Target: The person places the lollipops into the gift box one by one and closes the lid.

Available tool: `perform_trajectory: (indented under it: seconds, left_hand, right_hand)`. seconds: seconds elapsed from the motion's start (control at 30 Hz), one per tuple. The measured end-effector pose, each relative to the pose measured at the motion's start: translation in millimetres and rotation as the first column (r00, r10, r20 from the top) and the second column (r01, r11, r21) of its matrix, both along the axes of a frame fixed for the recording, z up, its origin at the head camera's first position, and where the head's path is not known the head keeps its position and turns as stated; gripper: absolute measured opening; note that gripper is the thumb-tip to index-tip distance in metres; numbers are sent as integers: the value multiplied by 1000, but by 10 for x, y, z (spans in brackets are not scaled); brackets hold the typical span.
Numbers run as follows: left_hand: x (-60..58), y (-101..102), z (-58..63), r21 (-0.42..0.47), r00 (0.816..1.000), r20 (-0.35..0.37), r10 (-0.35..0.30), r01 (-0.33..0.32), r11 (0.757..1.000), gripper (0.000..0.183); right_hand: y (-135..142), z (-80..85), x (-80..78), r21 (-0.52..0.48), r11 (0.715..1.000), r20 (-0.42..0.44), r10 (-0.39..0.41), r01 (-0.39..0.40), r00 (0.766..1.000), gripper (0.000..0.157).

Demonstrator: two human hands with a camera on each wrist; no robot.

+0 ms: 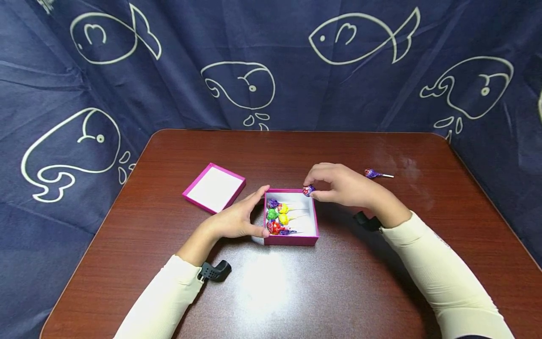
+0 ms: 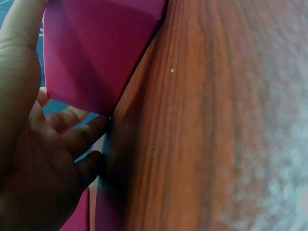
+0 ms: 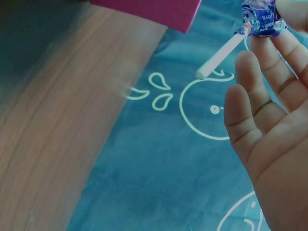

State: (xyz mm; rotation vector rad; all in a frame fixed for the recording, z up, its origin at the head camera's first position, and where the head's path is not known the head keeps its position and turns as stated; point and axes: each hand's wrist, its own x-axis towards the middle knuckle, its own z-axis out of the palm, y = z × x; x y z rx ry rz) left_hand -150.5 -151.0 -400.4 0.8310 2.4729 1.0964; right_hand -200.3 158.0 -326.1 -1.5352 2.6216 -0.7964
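A pink box (image 1: 291, 240) with a white inside stands on the table. My left hand (image 1: 235, 221) holds it by the left side, thumb at the near corner and a finger at the far one. Several wrapped lollipops lie in the box's left part, among them a green one (image 1: 272, 214), a yellow one (image 1: 283, 219) and a red one (image 1: 274, 228), most sticks pointing right. Over the box's far right corner, my right hand (image 1: 345, 186) pinches a purple-wrapped lollipop (image 1: 308, 190) by its head. Its white stick (image 3: 221, 55) shows in the right wrist view.
A pink lid (image 1: 215, 188), white side up, lies left of the box. One more purple lollipop (image 1: 372, 173) lies on the brown table (image 1: 338, 282) at the back right. Behind the table hangs a blue cloth (image 1: 296, 103) with fish and whale drawings.
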Motion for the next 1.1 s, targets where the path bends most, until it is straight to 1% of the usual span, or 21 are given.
perform_trajectory:
  seconds: [0.27, 0.53, 0.77, 1.1]
  left_hand:
    - [-5, 2, -3, -1, 1000, -6, 1, -1, 1000, 114]
    - [-1, 3, -3, 0, 1000, 18, 6, -6, 1000, 114]
    - [-3, -1, -2, 0, 1000, 4, -1, 1, 1000, 114]
    - [-5, -11, -1, 0, 1000, 5, -13, 13, 1000, 113]
  right_hand:
    - [-123, -6, 57, -4, 999, -3, 36, -36, 999, 18]
    - [-284, -27, 79, -21, 993, -7, 115, -115, 993, 15]
    - [-437, -70, 78, 21, 987, 41, 160, -161, 986, 16]
    - [-610, -143, 74, 36, 974, 55, 223, -225, 973, 13]
